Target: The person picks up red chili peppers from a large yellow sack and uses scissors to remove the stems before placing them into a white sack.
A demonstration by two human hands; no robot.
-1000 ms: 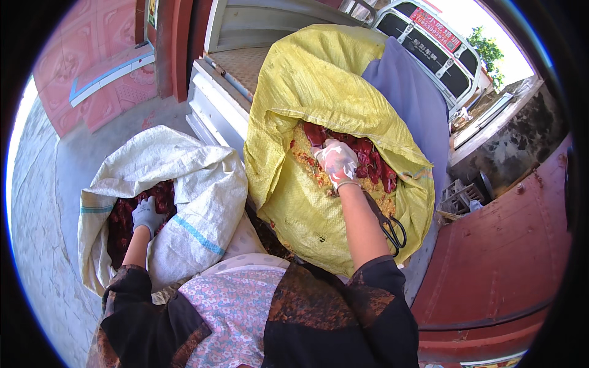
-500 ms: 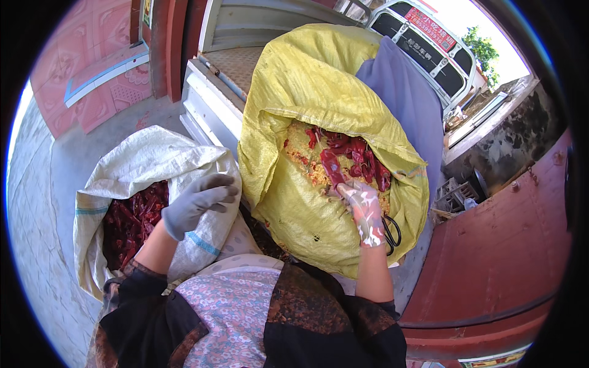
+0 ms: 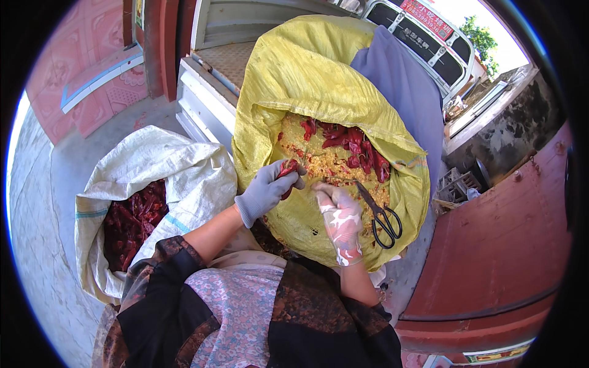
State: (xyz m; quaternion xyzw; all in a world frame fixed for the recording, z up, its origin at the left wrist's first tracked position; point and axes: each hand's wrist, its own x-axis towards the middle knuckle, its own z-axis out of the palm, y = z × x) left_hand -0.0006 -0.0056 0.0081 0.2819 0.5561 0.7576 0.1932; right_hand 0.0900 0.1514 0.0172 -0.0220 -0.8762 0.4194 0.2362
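Observation:
A dried red chili pepper sits in my left hand, which wears a grey glove and is closed around it over the near left part of the yellow sack's opening. Just to its right, my right hand, in a pink and white patterned glove, has its fingers pinched together; whatever is between them is too small to make out. Black-handled scissors lie beside the right hand, blades toward its fingertips. Pale yellow seeds and several red chili peppers fill the mouth of the yellow sack.
A white woven sack of dark red chili peppers stands at the left. Behind the yellow sack are a vehicle's cargo bed and a purple cloth. A red metal panel slopes along the right.
My left hand has moved right from the white sack and now grips a chili pepper. My right hand, which held a chili pepper, has drawn left and nearer, uncovering the scissors.

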